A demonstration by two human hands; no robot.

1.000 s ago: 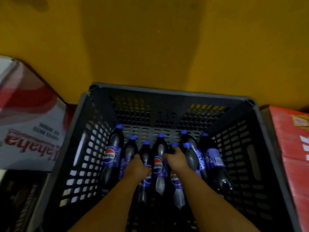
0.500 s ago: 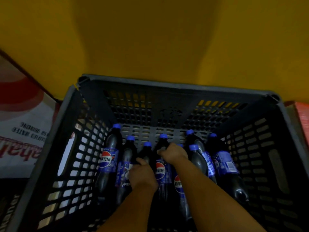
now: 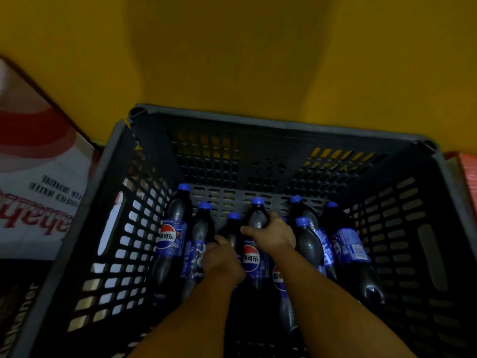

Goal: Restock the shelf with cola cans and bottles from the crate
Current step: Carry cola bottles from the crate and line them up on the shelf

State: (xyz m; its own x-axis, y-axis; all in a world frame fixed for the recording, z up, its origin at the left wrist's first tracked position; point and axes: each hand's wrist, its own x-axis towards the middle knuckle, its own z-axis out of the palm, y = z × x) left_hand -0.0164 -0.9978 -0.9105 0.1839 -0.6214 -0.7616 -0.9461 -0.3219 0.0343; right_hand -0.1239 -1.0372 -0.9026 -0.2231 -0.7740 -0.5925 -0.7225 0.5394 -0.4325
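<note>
Cola bottles with blue caps and blue labels lie side by side on the bottom of a dark grey slatted crate [image 3: 134, 228], caps toward its far wall; the centre bottle [image 3: 254, 244] carries a red, white and blue logo and lies between a shorter-looking bottle [image 3: 233, 228] on its left and a partly hidden one on its right. The right hand [image 3: 271, 235] is wrapped around the neck and shoulder of the centre bottle, thumb on the left side and fingers curled over the right; the left hand [image 3: 222, 259] is closed over the body of the shorter-looking bottle, though how firmly it grips cannot be told. The leftmost bottle [image 3: 173, 239] lies against the left wall of the crate; the rightmost bottle [image 3: 348, 249] lies at an angle, its base nearer the camera. Both bare forearms enter from the lower edge. A white and red carton [image 3: 38, 192] stands just left of the crate; a red box [image 3: 469, 174] stands at its right; a yellow floor [image 3: 232, 60] lies beyond.
</note>
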